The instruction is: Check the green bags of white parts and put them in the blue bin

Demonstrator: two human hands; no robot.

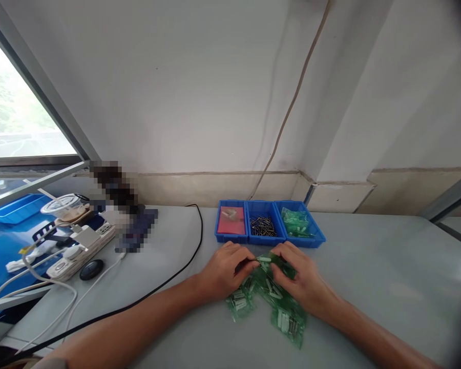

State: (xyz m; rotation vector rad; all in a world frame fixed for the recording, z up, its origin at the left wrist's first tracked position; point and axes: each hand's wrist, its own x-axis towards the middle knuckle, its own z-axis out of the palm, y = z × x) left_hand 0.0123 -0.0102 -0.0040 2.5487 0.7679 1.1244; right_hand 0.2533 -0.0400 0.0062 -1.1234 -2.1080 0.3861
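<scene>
My left hand (228, 271) pinches the left edge of a small green plastic bag (267, 260), thumb against fingers. From the other side my right hand (297, 277) grips the same bag between thumb and fingers. White and metallic pieces show through the film. Below my hands lie more green bags, one at the left (240, 305) and one at the lower right (289, 324), with white and dark pin-like pieces inside. How these bags overlap under my fingers is hard to make out.
Behind my hands stand three blue bins: one with a red card (231, 221), one with metal screws or pins (263, 226), one with green bags (295, 221). A black cable (169, 274) crosses the grey table. Power strips (80, 251) and a black mouse-like object (91, 269) lie left.
</scene>
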